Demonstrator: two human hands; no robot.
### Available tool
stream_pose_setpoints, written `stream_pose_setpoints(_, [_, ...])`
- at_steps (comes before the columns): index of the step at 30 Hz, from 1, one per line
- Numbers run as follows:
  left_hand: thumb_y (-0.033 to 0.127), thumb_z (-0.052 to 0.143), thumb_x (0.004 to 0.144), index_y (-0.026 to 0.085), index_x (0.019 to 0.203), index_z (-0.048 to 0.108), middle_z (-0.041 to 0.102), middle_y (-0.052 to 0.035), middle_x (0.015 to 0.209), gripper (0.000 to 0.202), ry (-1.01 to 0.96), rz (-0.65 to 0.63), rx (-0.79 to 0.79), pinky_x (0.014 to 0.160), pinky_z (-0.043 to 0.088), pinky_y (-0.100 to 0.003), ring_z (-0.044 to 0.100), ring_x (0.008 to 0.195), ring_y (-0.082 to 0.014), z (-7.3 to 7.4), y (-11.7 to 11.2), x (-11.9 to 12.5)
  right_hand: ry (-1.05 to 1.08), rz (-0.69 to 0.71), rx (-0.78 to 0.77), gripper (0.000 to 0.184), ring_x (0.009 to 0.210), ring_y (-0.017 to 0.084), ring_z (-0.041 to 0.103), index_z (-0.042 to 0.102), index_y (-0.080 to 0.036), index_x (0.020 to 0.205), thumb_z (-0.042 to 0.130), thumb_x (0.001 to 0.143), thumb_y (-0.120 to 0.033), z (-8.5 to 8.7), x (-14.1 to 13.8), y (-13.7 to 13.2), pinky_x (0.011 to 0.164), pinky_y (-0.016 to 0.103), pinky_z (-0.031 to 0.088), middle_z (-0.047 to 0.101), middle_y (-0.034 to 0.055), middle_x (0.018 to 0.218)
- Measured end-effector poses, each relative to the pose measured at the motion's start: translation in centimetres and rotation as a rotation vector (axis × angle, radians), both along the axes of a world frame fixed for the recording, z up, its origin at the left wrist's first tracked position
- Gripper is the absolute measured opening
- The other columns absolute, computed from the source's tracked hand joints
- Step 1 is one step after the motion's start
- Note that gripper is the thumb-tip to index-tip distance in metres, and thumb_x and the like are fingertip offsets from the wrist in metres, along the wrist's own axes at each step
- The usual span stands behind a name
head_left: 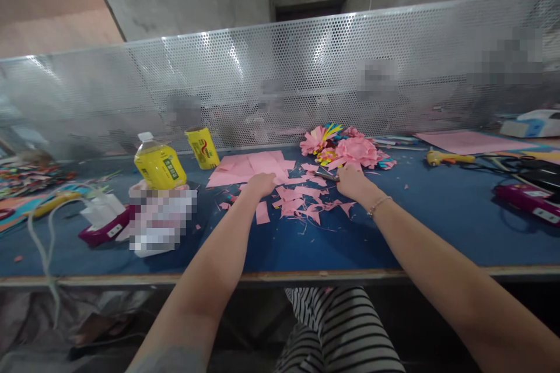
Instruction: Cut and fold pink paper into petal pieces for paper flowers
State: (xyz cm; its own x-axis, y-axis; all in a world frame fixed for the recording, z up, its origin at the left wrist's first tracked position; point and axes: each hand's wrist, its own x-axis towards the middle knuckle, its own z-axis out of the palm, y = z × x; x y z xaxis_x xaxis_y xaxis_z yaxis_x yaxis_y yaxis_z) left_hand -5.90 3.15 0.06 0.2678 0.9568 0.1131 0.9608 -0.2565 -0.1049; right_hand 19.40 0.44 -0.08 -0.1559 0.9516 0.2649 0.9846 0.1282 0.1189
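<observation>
My left hand [261, 185] is closed at the near edge of the pink paper sheets [245, 166], with a piece of pink paper pinched at its fingertips. In my right hand [353, 182] is a pair of scissors [326, 175], its blades pointing left toward my other hand. Between and below the hands lies a loose heap of cut pink paper scraps [292, 201]. Just beyond my right hand sit pink paper flowers [356, 151] with yellow and blue pieces among them. My right fingers are partly hidden from this angle.
On the left stand a bottle of yellow liquid [160, 164], a yellow can [202, 148] and a purple power strip [105, 234] with white cables. A yellow glue gun [448, 158] and another purple strip [527, 203] lie right. A perforated metal screen [245, 93] borders the blue table [315, 253].
</observation>
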Motion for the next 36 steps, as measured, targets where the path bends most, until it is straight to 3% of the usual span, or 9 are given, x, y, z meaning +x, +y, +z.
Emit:
stream_pose_setpoints(6, [0.021, 0.036, 0.075, 0.017, 0.113, 0.048, 0.052, -0.0083, 0.118, 0.04, -0.003, -0.044, -0.075, 0.087, 0.036, -0.028, 0.049, 0.104, -0.0189, 1.3, -0.5, -0.3, 0.19, -0.231, -0.152, 0.046, 0.1, 0.035, 0.046, 0.043, -0.009, 0.114, 0.041, 0.073, -0.028, 0.2, 0.5, 0.0, 0.075, 0.044, 0.037, 0.041, 0.0228, 0.114])
stream_pose_setpoints(10, [0.015, 0.034, 0.072, 0.02, 0.111, 0.049, 0.054, -0.0035, 0.116, 0.042, -0.115, -0.043, -0.104, 0.081, 0.039, -0.021, 0.053, 0.098, -0.0132, 3.0, -1.1, -0.9, 0.197, -0.185, -0.199, 0.045, 0.099, 0.03, 0.049, 0.044, -0.008, 0.113, 0.04, 0.074, -0.03, -0.4, 0.9, 0.8, 0.078, 0.04, 0.038, 0.045, 0.0217, 0.109])
stream_pose_setpoints(14, [0.02, 0.039, 0.071, 0.019, 0.112, 0.048, 0.054, -0.006, 0.115, 0.043, -0.187, 0.035, 0.019, 0.083, 0.038, -0.025, 0.051, 0.101, -0.0172, 3.8, -1.7, -1.4, 0.162, -0.141, -0.179, 0.044, 0.099, 0.03, 0.05, 0.047, -0.007, 0.11, 0.041, 0.073, -0.029, -0.2, 1.0, 0.8, 0.077, 0.038, 0.039, 0.045, 0.0231, 0.112])
stream_pose_setpoints(20, [0.051, 0.047, 0.065, 0.015, 0.122, 0.037, 0.041, -0.0136, 0.127, 0.068, -0.143, -0.022, -0.078, 0.091, 0.032, -0.032, 0.04, 0.114, -0.0247, 1.7, -1.3, 0.3, 0.096, -0.109, -0.237, 0.043, 0.09, 0.028, 0.055, 0.051, -0.005, 0.104, 0.046, 0.07, -0.03, 1.0, 1.4, 0.3, 0.069, 0.032, 0.041, 0.052, 0.0229, 0.106])
stream_pose_setpoints(23, [0.047, 0.042, 0.07, 0.018, 0.113, 0.048, 0.05, -0.0105, 0.119, 0.052, -0.135, -0.095, -0.107, 0.09, 0.032, -0.03, 0.044, 0.11, -0.0222, 0.4, -1.2, 2.2, 0.112, -0.1, -0.292, 0.046, 0.086, 0.025, 0.057, 0.05, -0.004, 0.105, 0.049, 0.065, -0.026, 1.2, 1.6, 0.5, 0.063, 0.027, 0.041, 0.055, 0.0208, 0.102])
stream_pose_setpoints(26, [0.047, 0.037, 0.073, 0.025, 0.113, 0.047, 0.053, -0.0061, 0.115, 0.046, -0.172, -0.134, -0.092, 0.086, 0.036, -0.033, 0.049, 0.103, -0.0231, -0.5, -1.5, 4.4, 0.138, -0.097, -0.32, 0.049, 0.083, 0.024, 0.058, 0.048, -0.003, 0.106, 0.051, 0.062, -0.025, 1.3, 1.6, 0.4, 0.058, 0.026, 0.04, 0.056, 0.0207, 0.1])
stream_pose_setpoints(30, [0.04, 0.032, 0.077, 0.024, 0.12, 0.038, 0.039, -0.0095, 0.128, 0.046, -0.187, -0.148, -0.034, 0.089, 0.032, -0.04, 0.038, 0.114, -0.0263, -1.1, -2.3, 6.4, 0.132, -0.099, -0.323, 0.048, 0.084, 0.025, 0.058, 0.048, -0.003, 0.105, 0.05, 0.063, -0.027, 1.3, 1.4, 0.2, 0.057, 0.026, 0.039, 0.057, 0.0212, 0.099])
stream_pose_setpoints(33, [0.046, 0.028, 0.077, 0.024, 0.126, 0.028, 0.024, -0.0107, 0.136, 0.054, -0.269, -0.002, 0.028, 0.09, 0.028, -0.05, 0.022, 0.122, -0.0322, -1.1, -2.5, 6.2, 0.129, -0.107, -0.317, 0.047, 0.085, 0.026, 0.058, 0.049, -0.004, 0.104, 0.051, 0.064, -0.028, 1.2, 1.3, 0.2, 0.058, 0.026, 0.039, 0.056, 0.0213, 0.1])
stream_pose_setpoints(36, [0.048, 0.026, 0.077, 0.021, 0.127, 0.026, 0.02, -0.0147, 0.137, 0.058, -0.318, 0.227, 0.024, 0.087, 0.024, -0.059, 0.014, 0.123, -0.0382, -1.2, -2.0, 5.2, 0.119, -0.096, -0.32, 0.046, 0.087, 0.026, 0.057, 0.048, -0.003, 0.104, 0.049, 0.065, -0.027, 1.2, 1.3, 0.2, 0.059, 0.027, 0.04, 0.056, 0.0223, 0.102])
